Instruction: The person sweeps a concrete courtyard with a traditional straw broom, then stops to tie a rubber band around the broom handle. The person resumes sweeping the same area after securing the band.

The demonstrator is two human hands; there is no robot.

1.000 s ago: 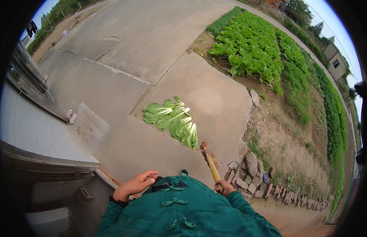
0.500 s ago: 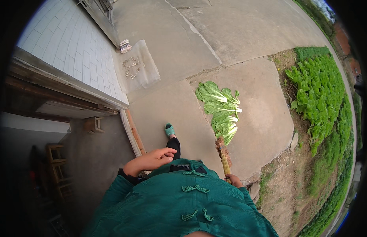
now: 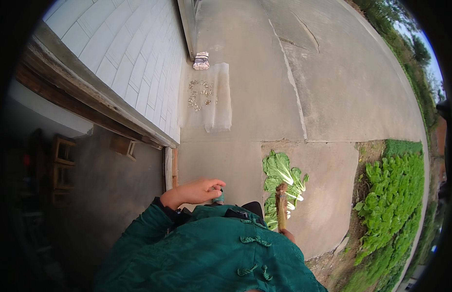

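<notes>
My right hand [image 3: 287, 235] is wrapped round the yellowish handle of what looks like a short straw broom [image 3: 281, 207]. The broom's brown, bristly end points away from me and overlaps my view of several leafy green cabbages [image 3: 279, 168] with white stalks, lying on the concrete. Whether it touches them I cannot tell. In front of my waist my left hand [image 3: 199, 191] hangs in the air, holding nothing, its fingers loosely bent and apart. A green slipper [image 3: 218, 195] on my foot shows partly behind that hand.
A doorway with a wooden sill [image 3: 168, 168] opens on my left, below a white tiled wall [image 3: 123, 58]. Ahead, small pieces lie on a pale sheet [image 3: 218, 102], with a patterned bundle [image 3: 201, 61] beyond. A bed of leafy plants [image 3: 394, 199] borders the concrete on my right.
The view has shifted forward and turned, so the sheet and wall look nearer. The cabbages now lie closer to my body, and the broom's end overlaps them. My left hand stays raised at my waist.
</notes>
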